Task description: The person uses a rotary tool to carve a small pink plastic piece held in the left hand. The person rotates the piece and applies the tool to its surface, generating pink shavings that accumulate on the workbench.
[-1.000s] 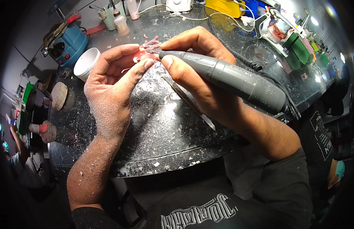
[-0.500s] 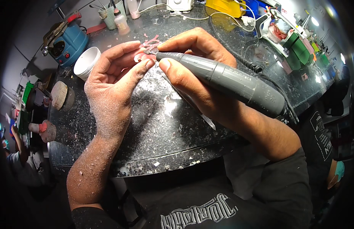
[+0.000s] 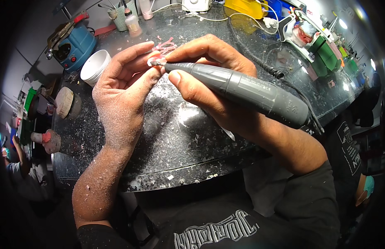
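Note:
My right hand is closed around a dark grey rotary handpiece, its cable trailing off the back end. The bur at its nose meets a small pink and white piece, which looks like a denture. Fingertips and thumb of my left hand pinch that piece, hiding most of it. White dust coats my left hand and forearm. Thin pink branching strands show just beyond the fingers; whether they join the piece I cannot tell. Below my right hand, the tip of a metal blade pokes out.
Dust and chips cover the black worktop. A white tub stands left of my left hand, near a blue machine. Plaster pieces sit at the left edge. A dropper bottle, yellow bin and coiled cord lie farther back.
My right hand has shifted the handpiece slightly left, and its bur now lies over the white, near part of the denture piece. My left hand has barely moved.

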Action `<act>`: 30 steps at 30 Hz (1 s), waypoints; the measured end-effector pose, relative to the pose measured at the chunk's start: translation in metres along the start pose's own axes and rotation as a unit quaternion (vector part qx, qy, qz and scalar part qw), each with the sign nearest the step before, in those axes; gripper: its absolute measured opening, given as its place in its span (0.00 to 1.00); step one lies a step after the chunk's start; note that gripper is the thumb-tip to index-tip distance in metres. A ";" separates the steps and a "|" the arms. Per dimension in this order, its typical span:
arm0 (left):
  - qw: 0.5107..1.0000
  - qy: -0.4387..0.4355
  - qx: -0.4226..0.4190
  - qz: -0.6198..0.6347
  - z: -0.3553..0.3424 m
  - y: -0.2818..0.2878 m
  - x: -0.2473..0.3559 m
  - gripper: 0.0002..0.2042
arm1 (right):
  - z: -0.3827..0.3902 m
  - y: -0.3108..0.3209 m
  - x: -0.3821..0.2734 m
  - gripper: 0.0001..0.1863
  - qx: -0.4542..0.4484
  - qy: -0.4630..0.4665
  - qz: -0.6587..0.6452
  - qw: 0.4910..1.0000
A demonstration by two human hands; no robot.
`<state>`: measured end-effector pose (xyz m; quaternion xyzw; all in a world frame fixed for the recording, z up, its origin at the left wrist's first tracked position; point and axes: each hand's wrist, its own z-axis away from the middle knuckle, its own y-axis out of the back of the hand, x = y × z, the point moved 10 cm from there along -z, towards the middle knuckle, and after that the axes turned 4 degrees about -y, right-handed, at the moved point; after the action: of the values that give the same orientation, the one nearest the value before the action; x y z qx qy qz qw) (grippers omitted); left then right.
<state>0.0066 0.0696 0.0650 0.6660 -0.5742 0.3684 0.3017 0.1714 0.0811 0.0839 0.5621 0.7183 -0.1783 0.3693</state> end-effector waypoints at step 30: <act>1.000 -0.020 -0.008 -0.009 0.003 -0.003 0.004 0.17 | 0.001 -0.004 -0.002 0.17 -0.046 0.011 0.044 0.998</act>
<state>0.0099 0.0658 0.0668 0.6759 -0.5767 0.3482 0.2988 0.1679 0.0782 0.0842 0.5774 0.7045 -0.1228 0.3941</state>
